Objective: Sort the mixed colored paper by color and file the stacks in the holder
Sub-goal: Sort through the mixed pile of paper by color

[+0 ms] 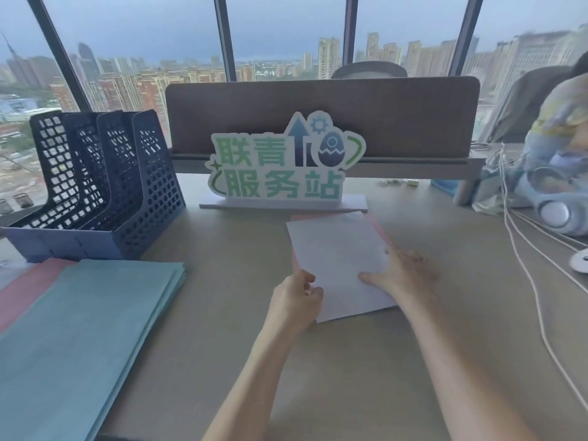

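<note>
2 hands on the white sheet [337, 262] at the desk's [222, 313] middle.
Left hand [297, 297] pinches its near-left edge; right hand [402, 270] lies spread flat on it, over seemingly pink paper [383, 232]; the holder [95, 186] stands far-left.

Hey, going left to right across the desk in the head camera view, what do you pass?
Blue-green paper stack with the dark blue file holder behind it → left hand → white sheet → right hand → white cables → headphones.
</note>
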`<move>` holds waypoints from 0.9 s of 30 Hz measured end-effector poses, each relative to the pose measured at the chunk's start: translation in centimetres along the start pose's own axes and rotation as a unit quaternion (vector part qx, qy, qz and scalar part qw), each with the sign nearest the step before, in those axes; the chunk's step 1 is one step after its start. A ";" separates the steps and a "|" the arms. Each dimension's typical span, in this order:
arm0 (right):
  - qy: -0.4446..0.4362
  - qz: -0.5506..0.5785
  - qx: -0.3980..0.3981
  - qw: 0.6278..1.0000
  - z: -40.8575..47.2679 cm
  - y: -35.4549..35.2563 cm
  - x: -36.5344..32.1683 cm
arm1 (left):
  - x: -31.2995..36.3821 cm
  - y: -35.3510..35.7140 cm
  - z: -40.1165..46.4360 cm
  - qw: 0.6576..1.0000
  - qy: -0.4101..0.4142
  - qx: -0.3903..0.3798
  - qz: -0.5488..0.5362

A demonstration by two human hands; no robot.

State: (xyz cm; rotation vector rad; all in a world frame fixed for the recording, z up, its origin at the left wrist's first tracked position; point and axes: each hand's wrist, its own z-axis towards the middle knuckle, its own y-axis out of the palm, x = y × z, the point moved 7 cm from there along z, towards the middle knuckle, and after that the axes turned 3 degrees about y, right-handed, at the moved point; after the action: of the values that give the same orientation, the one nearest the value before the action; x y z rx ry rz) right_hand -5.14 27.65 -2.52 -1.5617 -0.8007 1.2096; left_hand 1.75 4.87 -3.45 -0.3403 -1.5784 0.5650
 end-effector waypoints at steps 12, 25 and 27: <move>-0.003 0.134 -0.023 0.991 0.7 0.2 0.8 | -0.1 0.2 0.0 1.000 0.003 0.000 -0.023; -0.090 0.105 0.019 0.990 -1.1 0.5 -2.5 | 0.2 0.3 -0.3 0.990 -0.027 0.030 -0.135; -0.100 0.113 0.017 0.988 -1.3 0.6 -2.7 | 0.0 0.2 0.0 0.973 -0.054 0.016 -0.224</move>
State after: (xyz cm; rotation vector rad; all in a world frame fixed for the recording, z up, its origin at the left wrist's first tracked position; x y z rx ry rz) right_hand -4.76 24.60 -2.19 -1.5499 -0.7404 1.5571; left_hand 1.76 5.07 -3.52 0.0771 -1.6811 0.2593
